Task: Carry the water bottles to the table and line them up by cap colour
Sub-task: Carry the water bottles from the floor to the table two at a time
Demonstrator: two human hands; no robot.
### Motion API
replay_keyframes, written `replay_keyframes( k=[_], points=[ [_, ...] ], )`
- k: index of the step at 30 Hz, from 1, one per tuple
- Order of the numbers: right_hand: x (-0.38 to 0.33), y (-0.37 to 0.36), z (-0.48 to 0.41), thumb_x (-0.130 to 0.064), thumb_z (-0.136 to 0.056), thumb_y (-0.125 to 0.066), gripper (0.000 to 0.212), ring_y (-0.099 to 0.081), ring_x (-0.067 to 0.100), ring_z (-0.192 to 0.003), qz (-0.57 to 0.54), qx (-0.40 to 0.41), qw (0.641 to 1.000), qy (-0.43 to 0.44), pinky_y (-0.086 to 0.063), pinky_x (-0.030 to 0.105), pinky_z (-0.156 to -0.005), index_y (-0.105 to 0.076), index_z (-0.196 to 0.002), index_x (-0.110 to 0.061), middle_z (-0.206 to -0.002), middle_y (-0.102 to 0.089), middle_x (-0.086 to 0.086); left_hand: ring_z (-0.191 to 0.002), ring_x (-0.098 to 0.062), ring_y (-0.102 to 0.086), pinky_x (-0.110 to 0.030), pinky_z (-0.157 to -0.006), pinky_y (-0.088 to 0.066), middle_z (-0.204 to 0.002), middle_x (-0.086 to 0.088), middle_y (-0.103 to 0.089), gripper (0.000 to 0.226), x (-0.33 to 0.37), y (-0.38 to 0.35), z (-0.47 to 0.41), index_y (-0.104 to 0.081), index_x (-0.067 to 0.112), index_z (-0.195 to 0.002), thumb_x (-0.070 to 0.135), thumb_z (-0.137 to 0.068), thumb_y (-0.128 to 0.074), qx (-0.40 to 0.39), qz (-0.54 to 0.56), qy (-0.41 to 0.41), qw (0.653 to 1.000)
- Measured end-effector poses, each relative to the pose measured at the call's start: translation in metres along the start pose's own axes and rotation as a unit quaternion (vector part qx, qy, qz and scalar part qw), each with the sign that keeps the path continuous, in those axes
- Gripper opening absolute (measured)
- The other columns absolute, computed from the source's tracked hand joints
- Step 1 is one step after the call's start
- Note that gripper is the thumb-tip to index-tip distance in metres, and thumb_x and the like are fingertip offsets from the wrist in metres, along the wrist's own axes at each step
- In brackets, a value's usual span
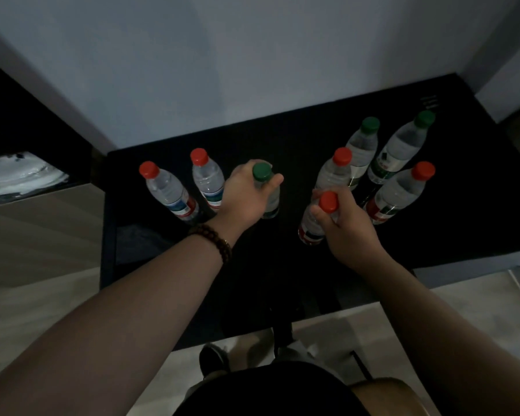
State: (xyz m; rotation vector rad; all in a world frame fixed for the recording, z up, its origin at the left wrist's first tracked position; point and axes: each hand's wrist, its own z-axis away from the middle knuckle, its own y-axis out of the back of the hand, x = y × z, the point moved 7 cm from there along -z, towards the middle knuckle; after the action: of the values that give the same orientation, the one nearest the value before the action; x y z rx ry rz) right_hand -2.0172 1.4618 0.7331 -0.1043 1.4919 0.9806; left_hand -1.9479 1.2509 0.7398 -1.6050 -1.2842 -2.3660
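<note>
Several clear water bottles stand on a black table (282, 280). My left hand (243, 199) grips a green-capped bottle (262, 172) by its neck, just right of two red-capped bottles (149, 169) (199, 156). My right hand (347, 226) holds a red-capped bottle (328, 202) around its shoulder, tilted slightly. Behind it stands another red-capped bottle (342, 156). Two green-capped bottles (370, 125) (424, 119) stand at the back right, and a red-capped one (423, 170) in front of them.
A pale wall (252, 55) rises directly behind the table. A dark shelf unit (27, 121) with something white on it sits at the left. Light floor shows around the table, and my feet show below its front edge.
</note>
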Motion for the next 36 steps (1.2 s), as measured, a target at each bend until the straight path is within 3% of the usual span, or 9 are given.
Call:
replay_keyframes(
  k=[5,11,18,23,26,28,30,32,36],
  points=[
    [0.005,-0.001,0.0,-0.034,-0.101,-0.061,0.027,-0.06,0.004,-0.099,0.007,-0.018,1.0,-0.004,-0.052,0.033,-0.084,-0.05,-0.125,-0.031,-0.108,-0.061,-0.011,-0.108,-0.012,-0.06,-0.03,-0.092,-0.05,-0.123,0.002,-0.061,0.036,-0.003,-0.017,-0.017,-0.064,0.027,-0.123,0.045,-0.093,-0.072,-0.009,0.017,0.012,1.0],
    [-0.006,0.004,-0.005,-0.032,-0.098,-0.065,0.024,-0.056,0.001,-0.092,0.074,-0.018,0.997,0.023,-0.044,0.023,-0.074,-0.049,-0.114,-0.041,-0.1,-0.056,-0.017,-0.094,0.0,-0.058,-0.016,-0.074,-0.042,-0.112,0.011,-0.062,0.032,-0.002,-0.028,-0.028,-0.062,0.031,-0.119,0.046,-0.092,-0.072,-0.011,0.018,0.016,1.0],
    [-0.031,0.009,-0.005,-0.035,-0.096,-0.067,0.038,-0.051,0.005,-0.109,0.141,-0.04,0.988,0.051,-0.046,0.029,-0.09,-0.051,-0.13,-0.036,-0.119,-0.051,-0.017,-0.102,-0.005,-0.061,-0.022,-0.075,-0.048,-0.106,0.016,-0.062,0.043,-0.007,-0.025,-0.035,-0.057,0.033,-0.122,0.054,-0.088,-0.073,-0.026,0.022,0.059,0.998],
    [-0.083,0.01,-0.004,-0.032,-0.097,-0.066,0.035,-0.051,0.004,-0.111,0.188,0.007,0.973,0.131,-0.04,0.023,-0.088,-0.056,-0.13,-0.027,-0.128,-0.058,-0.007,-0.127,-0.014,-0.055,-0.025,-0.095,-0.045,-0.142,0.001,-0.056,0.078,0.004,0.001,-0.014,-0.042,0.021,-0.15,0.043,-0.086,-0.08,-0.037,-0.032,0.02,0.999],
    [-0.123,-0.004,-0.003,-0.027,-0.096,-0.066,0.032,-0.057,0.009,-0.112,0.203,0.021,0.963,0.175,-0.046,0.025,-0.09,-0.062,-0.127,-0.022,-0.124,-0.064,-0.003,-0.114,-0.009,-0.059,-0.024,-0.094,-0.05,-0.131,0.001,-0.06,0.062,0.014,0.039,0.017,-0.048,0.021,-0.144,0.036,-0.091,-0.076,0.016,-0.043,-0.028,0.999],
    [-0.147,-0.021,0.001,-0.023,-0.097,-0.064,0.029,-0.062,0.015,-0.107,0.213,0.025,0.954,0.207,-0.052,0.03,-0.088,-0.063,-0.125,-0.019,-0.117,-0.067,0.0,-0.094,-0.001,-0.062,-0.015,-0.081,-0.049,-0.113,0.006,-0.063,0.047,0.013,0.07,0.044,-0.055,0.023,-0.133,0.032,-0.092,-0.075,0.047,-0.06,-0.044,0.996],
    [-0.167,-0.044,0.008,-0.02,-0.097,-0.063,0.027,-0.066,0.018,-0.1,0.225,0.02,0.946,0.233,-0.056,0.037,-0.083,-0.065,-0.124,-0.017,-0.111,-0.07,0.002,-0.081,-0.001,-0.062,-0.017,-0.073,-0.049,-0.099,0.007,-0.066,0.031,0.004,0.103,0.073,-0.061,0.023,-0.119,0.028,-0.092,-0.075,0.082,-0.091,-0.052,0.991],
    [-0.183,-0.072,0.017,-0.021,-0.096,-0.065,0.025,-0.068,0.023,-0.095,0.226,-0.001,0.943,0.242,-0.058,0.041,-0.077,-0.067,-0.121,-0.017,-0.105,-0.072,0.003,-0.079,-0.009,-0.065,-0.027,-0.074,-0.053,-0.09,0.007,-0.068,0.023,-0.014,0.136,0.105,-0.065,0.022,-0.111,0.027,-0.091,-0.075,0.108,-0.109,-0.032,0.988],
    [-0.217,-0.151,0.044,-0.03,-0.092,-0.066,0.026,-0.069,0.02,-0.096,0.272,-0.093,0.92,0.265,-0.057,0.037,-0.077,-0.067,-0.118,-0.028,-0.104,-0.072,-0.005,-0.082,-0.015,-0.066,-0.032,-0.074,-0.053,-0.089,0.005,-0.068,0.02,-0.077,0.192,0.171,-0.066,0.022,-0.109,0.031,-0.093,-0.072,0.11,-0.152,0.075,0.979]
  ],
)
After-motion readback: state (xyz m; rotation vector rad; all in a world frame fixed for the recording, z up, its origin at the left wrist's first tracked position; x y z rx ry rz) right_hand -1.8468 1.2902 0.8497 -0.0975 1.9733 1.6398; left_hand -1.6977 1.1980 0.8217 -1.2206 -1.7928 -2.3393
